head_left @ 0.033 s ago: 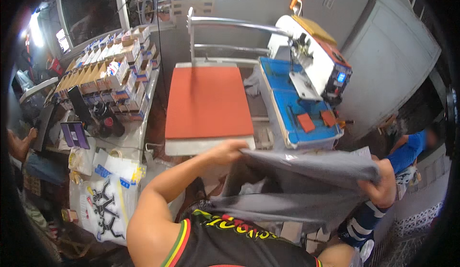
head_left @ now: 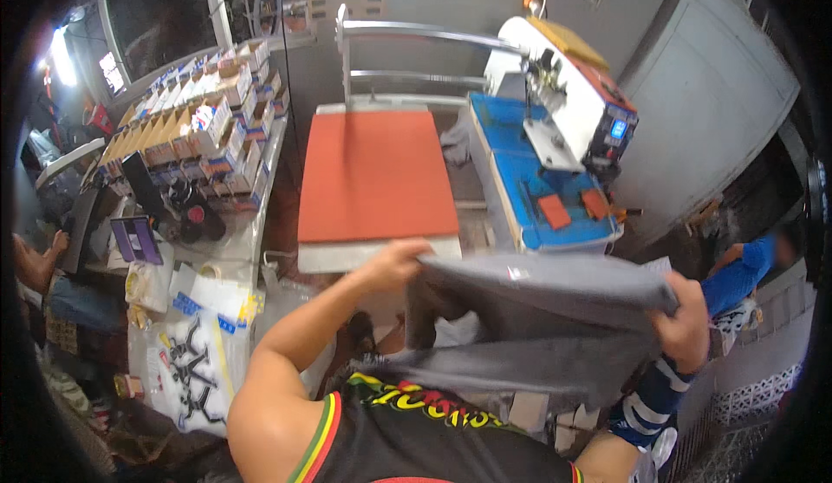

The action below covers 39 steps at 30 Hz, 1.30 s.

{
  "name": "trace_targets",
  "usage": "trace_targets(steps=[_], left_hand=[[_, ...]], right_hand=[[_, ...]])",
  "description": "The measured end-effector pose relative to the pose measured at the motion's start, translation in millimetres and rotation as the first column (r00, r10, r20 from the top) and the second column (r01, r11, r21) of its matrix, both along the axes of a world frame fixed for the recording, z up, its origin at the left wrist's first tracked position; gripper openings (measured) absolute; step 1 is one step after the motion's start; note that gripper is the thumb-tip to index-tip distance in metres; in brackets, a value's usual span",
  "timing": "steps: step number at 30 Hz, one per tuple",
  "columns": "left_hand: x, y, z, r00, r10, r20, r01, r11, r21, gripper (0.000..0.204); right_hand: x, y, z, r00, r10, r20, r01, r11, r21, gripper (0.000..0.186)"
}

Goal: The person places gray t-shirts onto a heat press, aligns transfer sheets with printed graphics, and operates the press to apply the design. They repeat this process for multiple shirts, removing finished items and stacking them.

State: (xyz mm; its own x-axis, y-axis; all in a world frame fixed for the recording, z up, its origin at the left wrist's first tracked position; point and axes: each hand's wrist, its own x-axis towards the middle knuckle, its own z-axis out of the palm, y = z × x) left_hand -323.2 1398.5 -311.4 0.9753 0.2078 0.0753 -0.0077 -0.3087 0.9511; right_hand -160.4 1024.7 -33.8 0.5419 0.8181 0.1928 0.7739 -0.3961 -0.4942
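Note:
A dark grey shirt (head_left: pixel 555 310) hangs stretched between my two hands, in front of my chest. My left hand (head_left: pixel 399 264) is closed on its upper left corner, close to the front edge of the heat press's lower plate. My right hand (head_left: pixel 683 325) grips the opposite end at the right. A small pale label (head_left: pixel 517 272) shows near the shirt's top edge. The cloth sags in folds, and a dark gap opens under its upper layer. Beyond my left hand lies the flat red-orange pad (head_left: pixel 377 175) of the press.
A white press head (head_left: pixel 555 93) stands right of the pad, above a blue-topped table (head_left: pixel 520 171). At left, a table holds cardboard boxes (head_left: pixel 186 132), a purple-framed device (head_left: pixel 136 240) and a printed sheet (head_left: pixel 195 375). A person in a blue sleeve (head_left: pixel 741 275) is at far right; another person's hand (head_left: pixel 39 262) shows at far left.
My left hand has moved slightly left and up with its corner of the shirt. The shirt's upper edge has shifted, and the view has tipped a little. Both hands keep their hold.

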Motion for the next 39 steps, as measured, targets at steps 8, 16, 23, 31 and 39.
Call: trace_targets(steps=[8, 16, 23, 31, 39], left_hand=[[-142, 15, 41, 0.867, 0.062, -0.494, 0.211, 0.853, 0.477, 0.036], [-225, 81, -42, 0.848, 0.171, -0.501, -0.269, 0.955, -0.129, 0.044], [-245, 173, -48, 0.824, 0.394, -0.408, -0.489, 0.858, -0.158, 0.018], [-235, 247, -22, 0.841, 0.321, -0.435, -0.39, 0.917, -0.079, 0.02], [-170, 301, 123, 0.641, 0.721, 0.262, -0.76, 0.548, 0.35, 0.007]], right_hand=[[52, 11, -196, 0.988, -0.132, -0.082, 0.146, 0.966, 0.211, 0.032], [56, 119, -267, 0.939, -0.127, -0.319, 0.183, 0.971, 0.153, 0.019], [60, 215, -298, 0.906, -0.251, -0.342, 0.192, 0.962, -0.195, 0.02], [76, 244, -302, 0.801, -0.209, -0.561, 0.077, 0.965, -0.25, 0.015], [187, 323, -110, 0.977, -0.012, -0.213, 0.036, 0.993, 0.112, 0.014]])
